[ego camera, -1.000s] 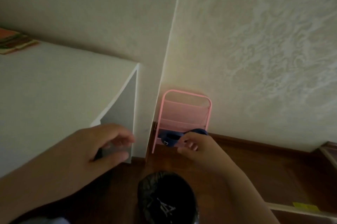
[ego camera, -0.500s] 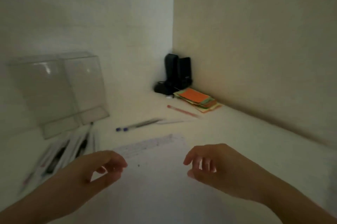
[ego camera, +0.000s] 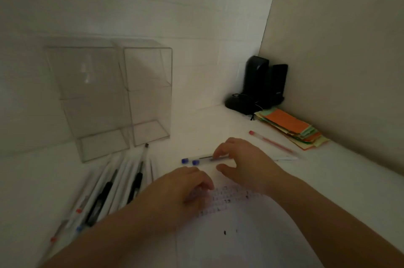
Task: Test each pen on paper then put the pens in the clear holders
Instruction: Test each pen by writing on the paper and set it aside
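Head view, looking down at a dim white worktop (ego camera: 218, 123). A second ago the view showed the floor beside the worktop; half a second ago both hands hovered empty above the paper. Now the right hand (ego camera: 247, 165) has reached forward, fingers curled open over the blue-capped pens (ego camera: 196, 159) at 12 o'clock from the paper, touching but not yet gripping one. The left hand (ego camera: 181, 189) rests loosely curled and empty on the paper (ego camera: 240, 235), steadying its marked top edge. At 9 o'clock lies a group of white pens (ego camera: 122, 180); at 10 o'clock stand the clear holders (ego camera: 113, 93), both empty. A red pen (ego camera: 271, 142) lies at 1 o'clock. Testing looks about to begin.
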The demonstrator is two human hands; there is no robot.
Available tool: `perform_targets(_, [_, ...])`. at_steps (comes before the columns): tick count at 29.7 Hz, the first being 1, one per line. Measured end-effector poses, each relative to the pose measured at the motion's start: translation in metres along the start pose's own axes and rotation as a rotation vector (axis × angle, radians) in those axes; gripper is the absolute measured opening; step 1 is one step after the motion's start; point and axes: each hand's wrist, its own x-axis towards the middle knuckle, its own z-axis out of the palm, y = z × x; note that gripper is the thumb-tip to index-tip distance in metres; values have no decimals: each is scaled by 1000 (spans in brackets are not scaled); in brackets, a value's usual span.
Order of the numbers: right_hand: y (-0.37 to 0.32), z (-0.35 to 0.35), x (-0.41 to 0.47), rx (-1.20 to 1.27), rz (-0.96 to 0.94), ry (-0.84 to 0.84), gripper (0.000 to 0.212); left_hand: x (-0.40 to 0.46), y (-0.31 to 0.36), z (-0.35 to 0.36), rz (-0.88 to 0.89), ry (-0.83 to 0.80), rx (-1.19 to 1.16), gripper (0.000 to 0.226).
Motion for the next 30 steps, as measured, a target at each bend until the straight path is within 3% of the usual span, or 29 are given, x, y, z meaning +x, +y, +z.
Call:
perform_targets(5, [6, 8, 16, -290, -32, 43, 26, -1, -23, 7, 54, -17, 12, 44])
perform_targets(10, [5, 15, 17, -495, -188, -27, 28, 0, -15, 6, 59, 15, -5, 21])
perform_targets(13, [-5, 11, 13, -552, -282, -63, 23, 0, -19, 7, 64, 16, 10, 20])
perform_targets(15, [-12, -1, 5, -492, -237, -54, 18, -1, -18, 6, 69, 31, 5, 21])
perform_targets(18, [-14, -28, -13, -25, -29, 177, 11, -2, -9, 1, 44, 98, -34, 9])
perform_targets(20, [-14, -40, -29, 658, 114, 259, 14, -1, 0, -1, 6, 148, -120, 11])
perform_targets(22, [-11, -37, -44, 1320, 162, 182, 7, 1, 9, -1, -12, 150, -192, 16])
perform_targets(24, [-9, -21, -55, 1692, 182, 94, 16, 1, 18, 3, -28, 90, -318, 38])
perform_targets(26, [-5, -4, -62, 1785, 223, 79, 34, 2, 26, 9, -24, 34, -461, 47])
perform_targets(30, [-1, 6, -69, 1637, 265, 145, 41, 2, 29, 19, 17, 27, -481, 23])
